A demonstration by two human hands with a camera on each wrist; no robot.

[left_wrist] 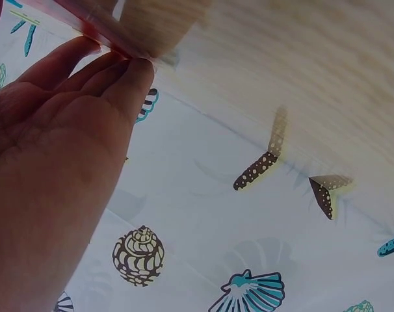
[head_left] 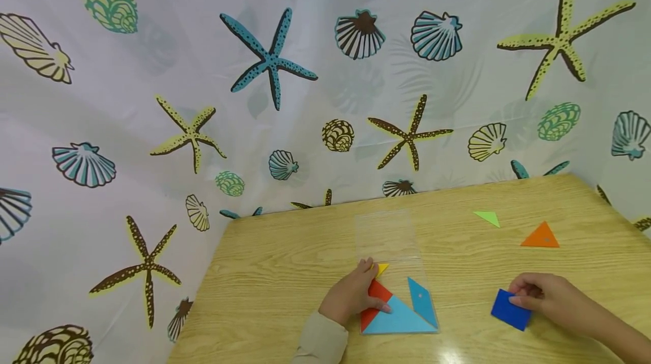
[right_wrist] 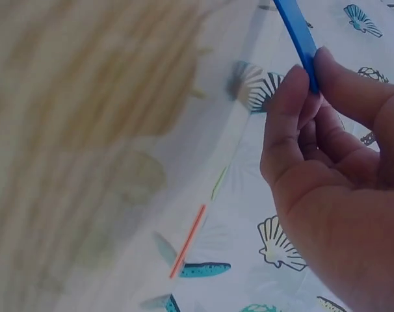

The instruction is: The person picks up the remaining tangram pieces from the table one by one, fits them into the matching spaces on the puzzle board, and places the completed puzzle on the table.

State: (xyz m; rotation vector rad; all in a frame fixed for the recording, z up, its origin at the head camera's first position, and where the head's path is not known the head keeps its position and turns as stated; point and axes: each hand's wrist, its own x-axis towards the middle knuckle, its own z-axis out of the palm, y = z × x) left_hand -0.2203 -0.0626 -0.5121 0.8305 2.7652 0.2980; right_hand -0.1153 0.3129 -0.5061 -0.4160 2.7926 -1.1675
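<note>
At the left edge of a clear tangram case (head_left: 438,332), my left hand (head_left: 348,296) rests on the pieces, its thumb touching the light-blue triangle (head_left: 399,320). A red piece (head_left: 378,291) lies partly under this hand, and the tip of a yellow piece (head_left: 383,268) shows beyond its fingers. On the right side of the case lies a blue parallelogram (head_left: 422,302). My right hand (head_left: 551,299) pinches a dark blue square (head_left: 508,312) between thumb and fingers, right of the case. The right wrist view shows the square (right_wrist: 297,39) edge-on, tilted up from the fingertips.
A light-green triangle (head_left: 490,217) and an orange triangle (head_left: 543,236) lie on the wooden table (head_left: 274,273) at the back right. The case's clear lid panel (head_left: 389,234) extends toward the back. A curtain (head_left: 305,126) with shells and starfish stands behind the table.
</note>
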